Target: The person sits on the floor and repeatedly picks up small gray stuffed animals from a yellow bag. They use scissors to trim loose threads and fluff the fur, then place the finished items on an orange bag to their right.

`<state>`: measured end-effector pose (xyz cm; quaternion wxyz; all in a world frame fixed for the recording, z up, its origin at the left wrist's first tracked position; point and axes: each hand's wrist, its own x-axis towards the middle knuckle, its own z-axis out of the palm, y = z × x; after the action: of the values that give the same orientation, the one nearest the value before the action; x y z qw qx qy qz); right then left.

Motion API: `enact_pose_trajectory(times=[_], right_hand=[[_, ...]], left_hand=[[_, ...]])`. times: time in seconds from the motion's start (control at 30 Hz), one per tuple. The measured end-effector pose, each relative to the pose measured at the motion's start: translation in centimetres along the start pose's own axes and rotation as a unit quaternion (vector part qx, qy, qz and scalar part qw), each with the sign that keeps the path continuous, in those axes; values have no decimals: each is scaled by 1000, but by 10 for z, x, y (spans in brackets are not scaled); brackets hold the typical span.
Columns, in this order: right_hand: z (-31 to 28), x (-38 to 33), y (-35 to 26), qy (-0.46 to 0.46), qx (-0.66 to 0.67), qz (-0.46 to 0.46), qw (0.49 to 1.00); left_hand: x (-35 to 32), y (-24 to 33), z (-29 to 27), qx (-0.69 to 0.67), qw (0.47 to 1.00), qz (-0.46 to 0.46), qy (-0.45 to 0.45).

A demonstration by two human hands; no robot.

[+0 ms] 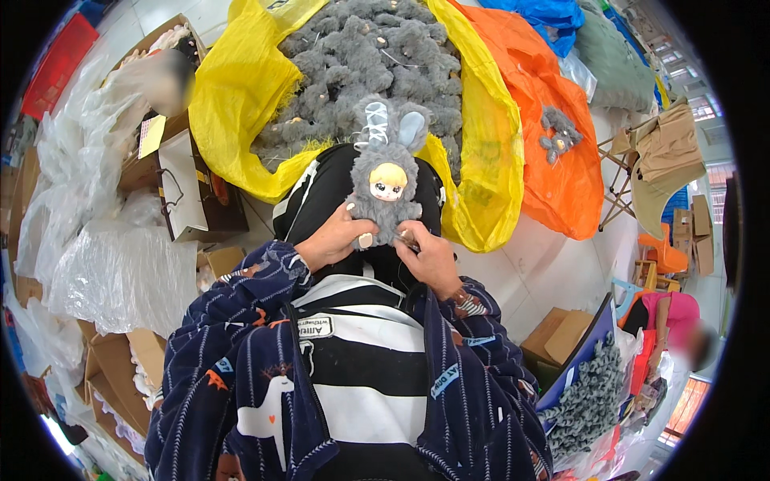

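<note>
The left hand [330, 238] grasped the doll [387, 210] low on its left side; the right hand [433, 260] pinched its lower right edge. It lay face up over the lap [321, 196]. Beyond, I saw a yellow bag [233, 100] full of grey toys [377, 60], an orange bag [553, 196] far right, and clear plastic [120, 276] left.

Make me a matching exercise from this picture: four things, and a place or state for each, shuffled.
Things:
1. Rabbit-eared plush
2. Yellow sack
3. Orange sack
4. Clear plastic

Places or states:
A. Has one grey fuzzy piece on it
B. Colourless, crumpled, at the left
C. Held by the left hand and right hand
D. Filled with a grey plush heap

Pairs: 1-C, 2-D, 3-A, 4-B
</note>
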<state>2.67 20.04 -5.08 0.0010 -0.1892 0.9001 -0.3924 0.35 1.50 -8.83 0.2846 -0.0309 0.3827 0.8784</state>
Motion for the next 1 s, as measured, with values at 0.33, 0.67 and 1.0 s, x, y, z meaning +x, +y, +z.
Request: enact_pose_trajectory(times=[0.33, 0.67, 1.0], right_hand=[[2, 12, -3, 71, 366, 214, 903], [14, 15, -13, -54, -94, -138, 984], [-16, 37, -27, 63, 397, 257, 879]], left_hand=[[-2, 21, 7, -51, 998, 40, 11], [4, 27, -6, -187, 970, 142, 64], [1, 28, -23, -205, 973, 80, -62]])
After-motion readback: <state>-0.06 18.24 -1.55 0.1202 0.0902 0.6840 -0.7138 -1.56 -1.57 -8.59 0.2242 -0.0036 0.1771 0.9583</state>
